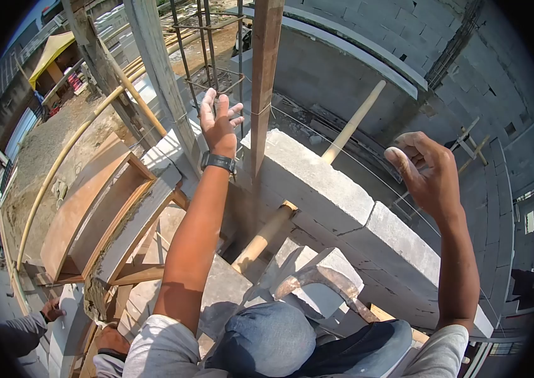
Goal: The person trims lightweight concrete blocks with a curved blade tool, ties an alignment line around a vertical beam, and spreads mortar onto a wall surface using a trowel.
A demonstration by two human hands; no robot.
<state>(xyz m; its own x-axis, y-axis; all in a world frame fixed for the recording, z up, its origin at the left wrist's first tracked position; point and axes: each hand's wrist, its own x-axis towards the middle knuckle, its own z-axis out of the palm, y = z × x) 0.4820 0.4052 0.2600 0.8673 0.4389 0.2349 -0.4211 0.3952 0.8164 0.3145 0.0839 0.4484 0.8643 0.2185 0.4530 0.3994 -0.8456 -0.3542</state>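
Head view: left hand [220,129] open, right hand [429,176] loosely curled, well apart; block wall [327,183] slants between, far left to near right.

Block wall [336,211], pale gray, running diagonally from upright wooden post [263,82] toward lower right. Two long top blocks end to end, narrow joint between; upper faces rough, chipped along edges. Round pole [264,238] projecting from hole in near face. Loose cut blocks [335,268] heaped on near side, angled unevenly, some tilted. Curved, dusty tool [327,281] lying across them, far end near wooden piece [382,313]. Flat gray panel [221,291] beside heap.
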